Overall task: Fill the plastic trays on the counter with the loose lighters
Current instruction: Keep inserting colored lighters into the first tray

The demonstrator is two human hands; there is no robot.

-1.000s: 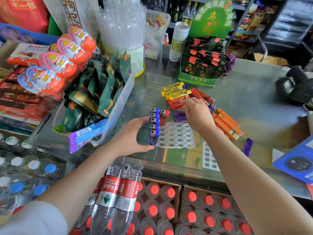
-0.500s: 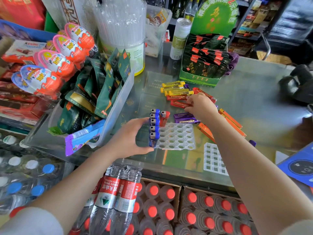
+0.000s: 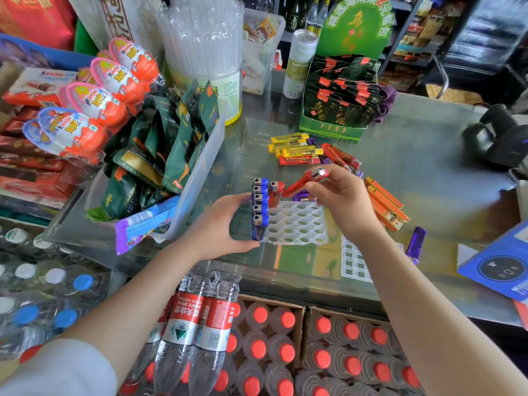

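A white plastic tray (image 3: 297, 224) with round holes lies on the glass counter. A column of several blue lighters (image 3: 259, 208) stands along its left edge, and one red lighter (image 3: 275, 192) stands beside them at the back. My left hand (image 3: 220, 224) grips the tray's left side. My right hand (image 3: 341, 195) pinches a red lighter (image 3: 303, 182), held tilted just above the tray's back edge. Loose yellow lighters (image 3: 294, 147), red lighters (image 3: 337, 155) and orange lighters (image 3: 385, 205) lie behind and to the right. A second white tray (image 3: 353, 261) lies at the front right.
A clear bin of green snack packs (image 3: 177, 155) stands left of the tray. A green display box (image 3: 340, 110) sits behind the lighters. A purple lighter (image 3: 414, 244) lies at the right, near a blue box (image 3: 503, 267). Bottle crates (image 3: 285, 352) stand below the counter's front edge.
My right hand has lifted a red lighter from the loose pile and brought it back over the tray. My left hand has stayed on the tray's left side.
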